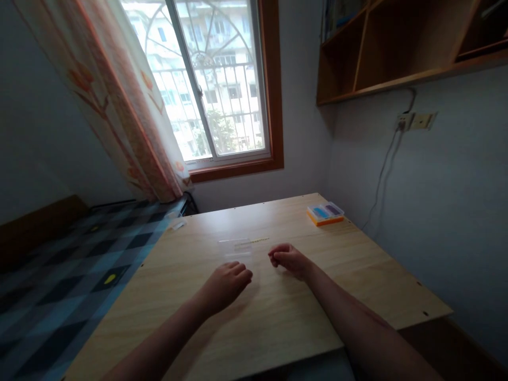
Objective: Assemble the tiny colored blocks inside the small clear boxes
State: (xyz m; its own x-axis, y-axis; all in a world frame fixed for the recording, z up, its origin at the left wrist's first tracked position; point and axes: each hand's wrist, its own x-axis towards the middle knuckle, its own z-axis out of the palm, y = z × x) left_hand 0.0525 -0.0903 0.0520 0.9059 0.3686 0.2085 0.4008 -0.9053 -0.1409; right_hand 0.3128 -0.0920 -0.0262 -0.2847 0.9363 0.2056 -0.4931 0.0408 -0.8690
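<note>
My left hand (230, 281) is over the wooden table (206, 328), back upward, with its fingers curled closed. It is at the near edge of a clear plastic box or tray (234, 248); whether it touches this cannot be made out. My right hand (289, 258) is to the right of the box, a little above the tabletop, thumb and fingers pinched together. Anything inside either hand is hidden or too small to see. Just beyond my hands, a thin row of small yellowish pieces (260, 241) runs from the box toward the right.
An orange-based case (325, 213) with blue and purple contents sits at the table's far right corner. A small clear plastic piece (178, 224) is near the far left corner. A bed with a checked cover (79, 264) adjoins the left side; a wall (448, 211) stands to the right.
</note>
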